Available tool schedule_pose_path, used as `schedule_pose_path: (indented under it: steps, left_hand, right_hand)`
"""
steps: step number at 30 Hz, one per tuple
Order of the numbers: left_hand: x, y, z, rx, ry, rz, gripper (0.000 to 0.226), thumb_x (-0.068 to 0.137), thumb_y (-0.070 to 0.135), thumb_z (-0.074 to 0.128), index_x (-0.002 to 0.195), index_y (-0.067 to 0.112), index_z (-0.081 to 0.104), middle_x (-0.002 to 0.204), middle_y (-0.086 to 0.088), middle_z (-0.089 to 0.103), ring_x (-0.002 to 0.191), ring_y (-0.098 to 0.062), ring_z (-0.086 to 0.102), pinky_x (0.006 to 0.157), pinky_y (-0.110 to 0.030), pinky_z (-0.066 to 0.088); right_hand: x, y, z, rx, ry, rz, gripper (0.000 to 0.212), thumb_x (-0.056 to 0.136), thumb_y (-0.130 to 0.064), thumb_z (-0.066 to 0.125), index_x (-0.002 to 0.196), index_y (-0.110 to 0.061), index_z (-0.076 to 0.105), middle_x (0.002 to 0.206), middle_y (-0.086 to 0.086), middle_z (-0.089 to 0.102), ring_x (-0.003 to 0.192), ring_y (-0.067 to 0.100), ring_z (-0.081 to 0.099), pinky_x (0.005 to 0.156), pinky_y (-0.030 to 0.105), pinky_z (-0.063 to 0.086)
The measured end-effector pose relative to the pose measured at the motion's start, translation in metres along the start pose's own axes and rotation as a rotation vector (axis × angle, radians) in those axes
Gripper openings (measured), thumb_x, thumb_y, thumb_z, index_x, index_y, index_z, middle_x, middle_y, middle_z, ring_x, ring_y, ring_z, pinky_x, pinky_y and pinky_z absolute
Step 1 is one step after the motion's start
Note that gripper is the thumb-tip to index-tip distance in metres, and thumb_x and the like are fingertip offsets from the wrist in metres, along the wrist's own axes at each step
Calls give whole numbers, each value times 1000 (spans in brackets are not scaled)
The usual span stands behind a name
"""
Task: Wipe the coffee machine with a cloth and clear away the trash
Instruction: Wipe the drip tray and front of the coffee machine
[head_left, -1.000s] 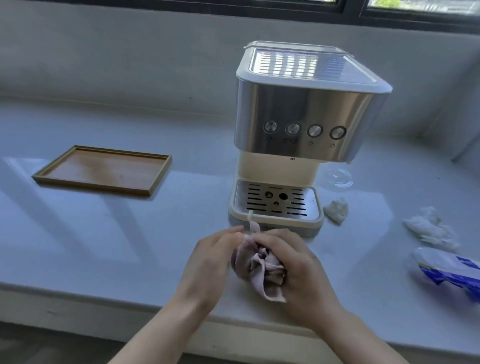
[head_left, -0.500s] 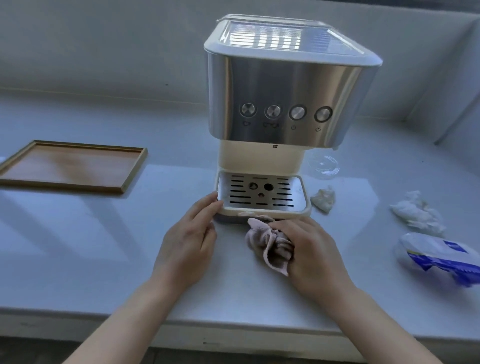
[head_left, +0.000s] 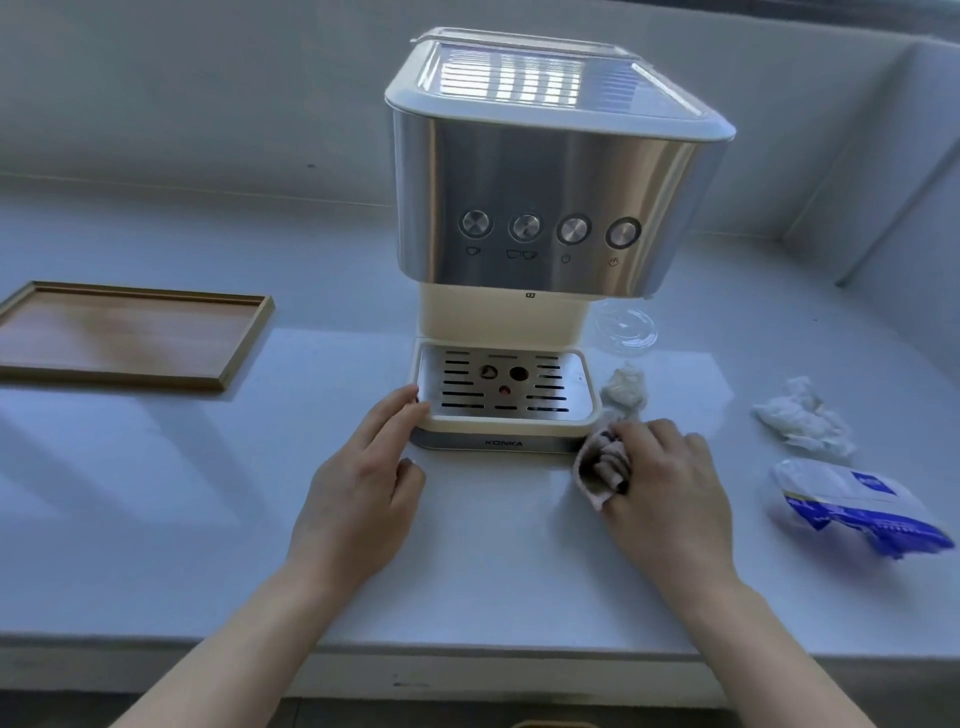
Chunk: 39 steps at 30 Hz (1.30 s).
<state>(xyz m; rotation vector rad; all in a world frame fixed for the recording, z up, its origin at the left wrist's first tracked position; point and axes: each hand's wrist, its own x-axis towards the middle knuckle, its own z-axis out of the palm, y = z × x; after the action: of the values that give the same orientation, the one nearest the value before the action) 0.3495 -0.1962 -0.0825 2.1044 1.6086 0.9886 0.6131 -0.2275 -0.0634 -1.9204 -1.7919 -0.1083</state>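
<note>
The coffee machine (head_left: 550, 208) stands mid-table (head_left: 156, 493), toward the back edge. The left hand (head_left: 363, 493) rests its fingers, loosely spread and holding nothing, against the left front corner of the drip tray (head_left: 504, 387). The right hand (head_left: 670, 483) has its grip clamped on a bunched pink cloth (head_left: 597, 467) at the tray's right front corner. Crumpled tissues (head_left: 802, 415) and a blue-and-white wrapper (head_left: 857, 504) lie toward the right edge; a wooden tray (head_left: 124, 332) sits at the left.

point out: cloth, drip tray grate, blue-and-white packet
cloth (head_left: 597, 470): head view, on the bunched folds showing left of the right hand's fingers.
drip tray grate (head_left: 550, 384): head view, on its slotted metal plate.
blue-and-white packet (head_left: 852, 501): head view, on its white upper face.
</note>
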Motion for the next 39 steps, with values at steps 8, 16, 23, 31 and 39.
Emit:
schedule_pose_path:
  steps: [8, 16, 23, 31, 39]
  left_hand:
    - [-1, -1, 3, 1, 24, -9, 56, 85, 1, 53, 134, 27, 52, 152, 22, 38, 115, -7, 54, 85, -34, 51]
    - [0, -3, 5, -19, 33, -2, 57, 84, 0, 53, 134, 28, 52, 152, 24, 38, 115, -1, 51, 86, -30, 49]
    - [0, -2, 3, -3, 24, 12, 57, 84, 3, 52, 135, 30, 49, 152, 24, 36, 114, -6, 54, 86, -33, 52]
    - [1, 2, 2, 23, 4, -8, 58, 83, 4, 50, 135, 29, 48, 153, 26, 33, 99, -17, 62, 78, -37, 54]
    - [-2, 11, -1, 74, -53, -25, 59, 83, 6, 54, 138, 24, 46, 158, 17, 31, 76, -21, 58, 71, -31, 45]
  right_hand:
    - [51, 19, -11, 213, -11, 330, 27, 74, -45, 60, 75, -18, 53, 76, -3, 65, 78, 27, 59, 62, 37, 45]
    - [88, -10, 10, 272, 15, 99, 26, 76, -19, 54, 97, -24, 67, 93, 3, 65, 89, 31, 55, 64, 34, 39]
    - [99, -13, 17, 120, 24, 97, 5, 79, -9, 52, 80, -11, 56, 80, 6, 58, 77, 35, 49, 57, 35, 32]
    - [60, -26, 3, -40, -5, 3, 26, 76, -6, 61, 100, -14, 63, 91, 8, 60, 79, 28, 37, 61, 34, 34]
    - [26, -46, -15, 15, -74, -124, 28, 72, -10, 68, 100, -15, 65, 86, 4, 59, 78, 31, 51, 59, 33, 40]
